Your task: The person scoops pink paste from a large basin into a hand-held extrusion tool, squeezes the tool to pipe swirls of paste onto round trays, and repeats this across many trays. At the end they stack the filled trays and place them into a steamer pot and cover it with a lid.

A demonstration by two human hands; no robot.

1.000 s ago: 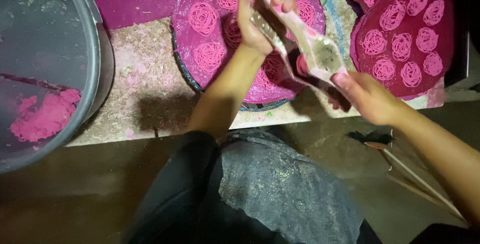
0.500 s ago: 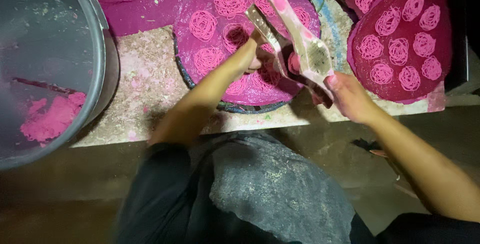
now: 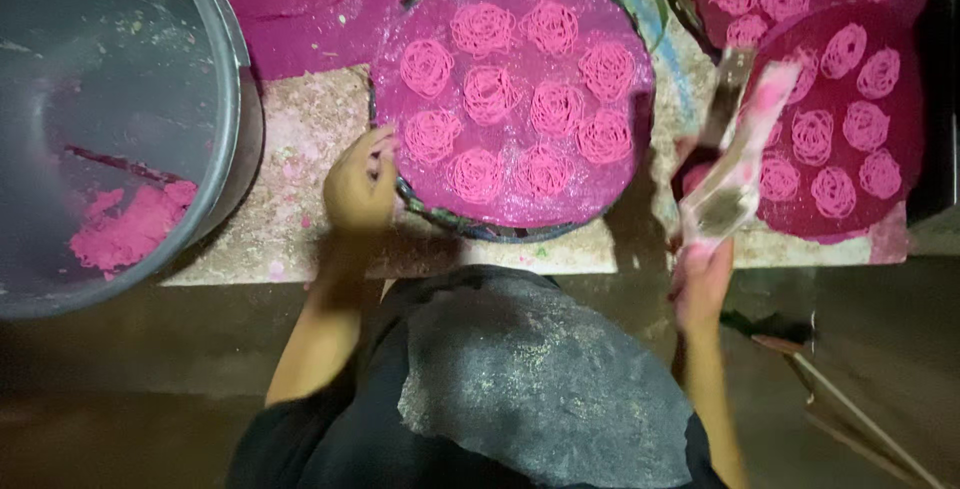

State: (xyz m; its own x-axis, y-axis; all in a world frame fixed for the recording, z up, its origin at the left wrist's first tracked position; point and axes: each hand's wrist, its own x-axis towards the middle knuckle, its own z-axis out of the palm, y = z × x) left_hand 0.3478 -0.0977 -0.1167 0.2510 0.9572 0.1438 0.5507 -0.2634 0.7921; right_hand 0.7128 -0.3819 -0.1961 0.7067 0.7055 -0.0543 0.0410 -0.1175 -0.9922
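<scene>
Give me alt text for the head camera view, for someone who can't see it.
Left hand grips the rim of a round woven tray of pink coiled noodle nests; right hand holds a pink-smeared metal press. A large grey metal basin holds pink dough.

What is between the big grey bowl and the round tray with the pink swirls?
In the head view, between the grey bowl and the round tray lies a speckled, pink-stained slab, with the left hand at the tray's rim.

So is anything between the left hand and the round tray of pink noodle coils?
Nothing visible: the left hand already rests against the round tray at its left rim. The right hand holds the press off to the tray's right.
</scene>
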